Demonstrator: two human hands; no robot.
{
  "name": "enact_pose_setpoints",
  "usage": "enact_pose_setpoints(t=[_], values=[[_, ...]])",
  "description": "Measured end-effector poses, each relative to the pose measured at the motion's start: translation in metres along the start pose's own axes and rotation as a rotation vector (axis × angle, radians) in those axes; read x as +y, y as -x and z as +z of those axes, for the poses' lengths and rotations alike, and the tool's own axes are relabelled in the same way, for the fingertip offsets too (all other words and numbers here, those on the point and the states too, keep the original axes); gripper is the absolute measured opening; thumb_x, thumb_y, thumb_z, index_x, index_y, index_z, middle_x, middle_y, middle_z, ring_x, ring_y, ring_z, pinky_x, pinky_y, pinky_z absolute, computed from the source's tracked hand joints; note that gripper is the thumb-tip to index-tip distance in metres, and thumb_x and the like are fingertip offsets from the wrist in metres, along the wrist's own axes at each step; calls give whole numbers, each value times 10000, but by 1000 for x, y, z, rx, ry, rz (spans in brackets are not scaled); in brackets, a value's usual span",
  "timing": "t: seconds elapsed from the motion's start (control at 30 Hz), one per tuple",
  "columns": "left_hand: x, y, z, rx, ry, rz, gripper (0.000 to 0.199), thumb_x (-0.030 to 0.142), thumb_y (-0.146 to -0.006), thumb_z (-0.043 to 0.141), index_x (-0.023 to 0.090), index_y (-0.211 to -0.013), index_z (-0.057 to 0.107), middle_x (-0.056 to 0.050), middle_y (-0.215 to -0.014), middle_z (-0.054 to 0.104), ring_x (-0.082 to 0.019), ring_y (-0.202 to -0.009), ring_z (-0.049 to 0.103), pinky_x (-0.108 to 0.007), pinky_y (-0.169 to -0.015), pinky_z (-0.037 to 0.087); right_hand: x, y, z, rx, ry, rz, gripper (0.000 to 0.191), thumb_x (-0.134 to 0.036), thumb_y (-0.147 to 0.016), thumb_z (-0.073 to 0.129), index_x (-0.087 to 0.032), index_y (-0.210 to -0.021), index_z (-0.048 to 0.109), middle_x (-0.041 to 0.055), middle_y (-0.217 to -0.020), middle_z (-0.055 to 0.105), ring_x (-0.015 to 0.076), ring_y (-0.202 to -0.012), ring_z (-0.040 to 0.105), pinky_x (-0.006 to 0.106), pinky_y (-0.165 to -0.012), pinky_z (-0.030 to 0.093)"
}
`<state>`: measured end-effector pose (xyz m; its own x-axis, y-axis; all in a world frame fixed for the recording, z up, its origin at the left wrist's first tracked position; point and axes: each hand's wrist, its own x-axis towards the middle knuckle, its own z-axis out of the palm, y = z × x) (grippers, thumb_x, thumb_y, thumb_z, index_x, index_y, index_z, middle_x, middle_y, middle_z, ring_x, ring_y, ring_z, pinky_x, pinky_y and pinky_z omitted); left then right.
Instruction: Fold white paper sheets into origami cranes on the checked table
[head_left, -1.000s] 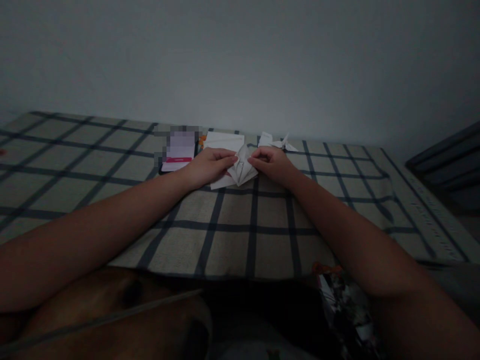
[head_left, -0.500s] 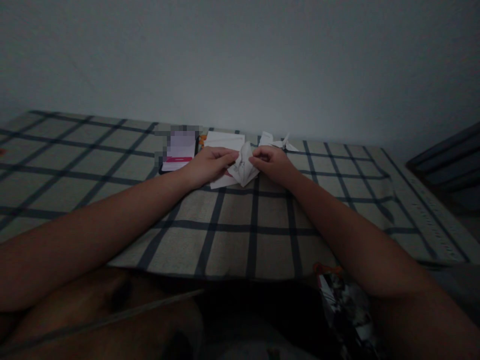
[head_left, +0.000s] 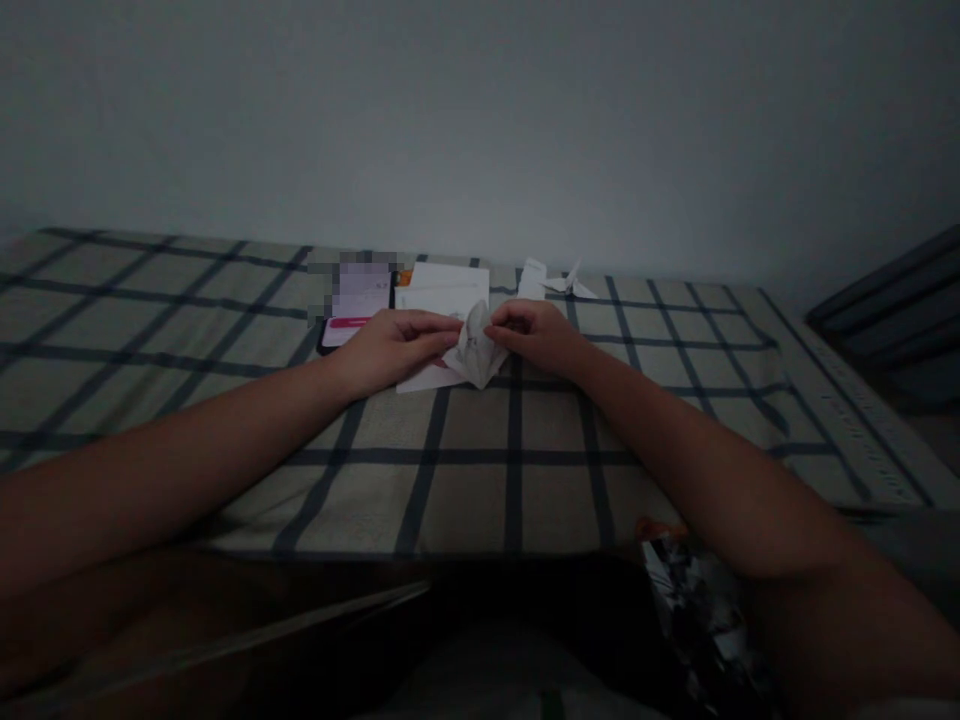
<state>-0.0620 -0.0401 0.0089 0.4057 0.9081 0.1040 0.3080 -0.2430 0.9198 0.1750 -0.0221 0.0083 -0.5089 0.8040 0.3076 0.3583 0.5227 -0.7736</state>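
Note:
Between my two hands is a folded piece of white paper (head_left: pixel 478 352), pointed at its lower end and opened out in layers. My left hand (head_left: pixel 394 345) pinches its left edge between thumb and fingers. On the other edge, the thumb and forefinger of my right hand (head_left: pixel 536 335) are closed. Beneath the folded paper lies a flat sheet (head_left: pixel 420 379) with a reddish print, partly hidden by my left hand. Beyond my right hand sits a folded paper crane (head_left: pixel 571 284), beside a small white paper piece (head_left: pixel 532 279).
A phone (head_left: pixel 358 300) with a lit, partly blurred screen lies left of the white sheets (head_left: pixel 442 286), with a small orange item (head_left: pixel 403 277) between. The checked cloth (head_left: pixel 465 480) covers the table up to the wall. A shiny patterned bag (head_left: pixel 697 610) is below the front edge.
Both hands and the folded paper have shifted slightly left and nearer to me. The sheet underneath has slid left too. The paper stays pinched on both sides.

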Motion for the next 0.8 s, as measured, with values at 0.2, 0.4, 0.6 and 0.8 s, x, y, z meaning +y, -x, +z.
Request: enact_pose_setpoints(t=[0.2,0.4,0.6,0.8], values=[[-7,2,-5,-59,-64,70,391,445,-832,679,211,-1135,759,-66,-1007,765,-181,-839,677,-299,-789,560,1,3,1,13,-23,-10,253,-417,-841,636,-170,-788,630,15,-765,634,141,-723,549,287,-677,428],[-6,6,-10,-54,-75,63,428,491,-842,662,204,-1145,756,-78,-1024,764,-197,-888,669,-287,-784,542,-4,6,10,-18,-15,-6,237,-411,-853,642,-176,-824,650,14,-773,645,137,-711,555,281,-658,430],[-8,6,-9,-57,-89,97,389,494,-854,652,201,-1080,773,-71,-1006,767,-192,-882,664,-281,-794,518,-6,4,16,40,51,-40,233,-388,-856,637,-164,-790,642,12,-737,630,128,-665,535,270,-620,405],[-11,2,-9,-63,-147,171,364,466,-872,622,171,-1023,772,-53,-965,762,-195,-881,667,-296,-849,504,-8,4,18,49,45,-42,234,-385,-836,641,-157,-785,640,13,-723,626,123,-634,524,263,-590,388]])
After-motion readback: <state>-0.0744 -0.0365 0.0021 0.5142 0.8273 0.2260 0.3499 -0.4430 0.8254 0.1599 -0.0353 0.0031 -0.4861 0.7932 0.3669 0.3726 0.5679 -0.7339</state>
